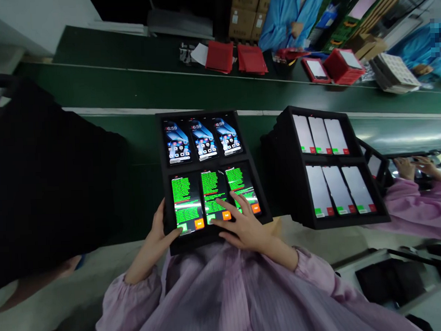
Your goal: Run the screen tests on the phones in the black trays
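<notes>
Smartphones [204, 140] fill black tray [197, 243]: near three under right hand [246, 227], fingers spread, show green text, apparently unfinished; three beyond, at home screens, seem done; left hand [159, 234] thumb splayed, grip unclear.

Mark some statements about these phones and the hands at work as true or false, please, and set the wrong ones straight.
1. The tray at the person's hands holds six phones. True.
2. All six of those screens show green text. False: only the lower three do; the upper three show app icons.
3. The left hand is at the tray's left edge. True.
4. The right hand is over the upper row. False: it is over the lower row.
5. The second tray, to the right, holds phones with mostly pale screens. True.
</notes>
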Demonstrator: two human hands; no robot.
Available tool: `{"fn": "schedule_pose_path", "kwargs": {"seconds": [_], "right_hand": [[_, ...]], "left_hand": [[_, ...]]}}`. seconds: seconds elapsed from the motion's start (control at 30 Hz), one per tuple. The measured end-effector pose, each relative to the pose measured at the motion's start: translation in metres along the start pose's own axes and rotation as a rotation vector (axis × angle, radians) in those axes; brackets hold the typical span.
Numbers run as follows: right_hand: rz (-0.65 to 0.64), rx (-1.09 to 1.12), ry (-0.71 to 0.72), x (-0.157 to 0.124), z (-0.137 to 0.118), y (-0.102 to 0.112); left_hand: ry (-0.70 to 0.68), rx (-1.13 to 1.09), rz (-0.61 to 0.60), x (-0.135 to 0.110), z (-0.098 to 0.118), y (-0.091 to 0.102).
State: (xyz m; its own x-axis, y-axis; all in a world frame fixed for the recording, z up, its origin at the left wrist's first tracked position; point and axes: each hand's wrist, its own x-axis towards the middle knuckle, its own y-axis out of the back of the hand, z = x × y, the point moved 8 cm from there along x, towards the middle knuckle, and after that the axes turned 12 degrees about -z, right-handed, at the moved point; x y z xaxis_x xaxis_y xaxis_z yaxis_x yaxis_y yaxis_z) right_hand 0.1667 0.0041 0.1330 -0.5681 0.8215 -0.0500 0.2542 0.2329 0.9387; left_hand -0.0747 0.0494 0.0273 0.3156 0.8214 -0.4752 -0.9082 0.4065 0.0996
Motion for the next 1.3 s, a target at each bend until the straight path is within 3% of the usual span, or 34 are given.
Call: {"fn": "schedule_pose_path", "kwargs": {"seconds": [0.13,0.3,0.5,1.0,1.17,1.3], "right_hand": [[-0.037,0.011,-0.001,0.015,-0.008,-0.006],[0.157,0.106,-0.037,-0.002,0.012,0.015],[0.329,0.148,-0.087,-0.021,0.026,0.029],[0.301,0.196,-0.106,-0.015,0.021,0.022],[0.213,0.144,-0.100,-0.012,0.019,0.014],[0.138,0.073,-0.113,-0.006,0.015,0.009]], "left_hand": [[-0.008,-0.004,0.032,0.001,-0.003,-0.004],[0.014,-0.004,0.049,-0.003,0.002,-0.003],[0.045,-0.036,-0.019,-0.013,0.015,0.009],[0.027,-0.021,0.022,-0.004,0.005,0.003],[0.003,0.036,0.096,-0.001,0.002,-0.001],[0.019,0.006,0.073,-0.002,0.000,-0.002]]}}
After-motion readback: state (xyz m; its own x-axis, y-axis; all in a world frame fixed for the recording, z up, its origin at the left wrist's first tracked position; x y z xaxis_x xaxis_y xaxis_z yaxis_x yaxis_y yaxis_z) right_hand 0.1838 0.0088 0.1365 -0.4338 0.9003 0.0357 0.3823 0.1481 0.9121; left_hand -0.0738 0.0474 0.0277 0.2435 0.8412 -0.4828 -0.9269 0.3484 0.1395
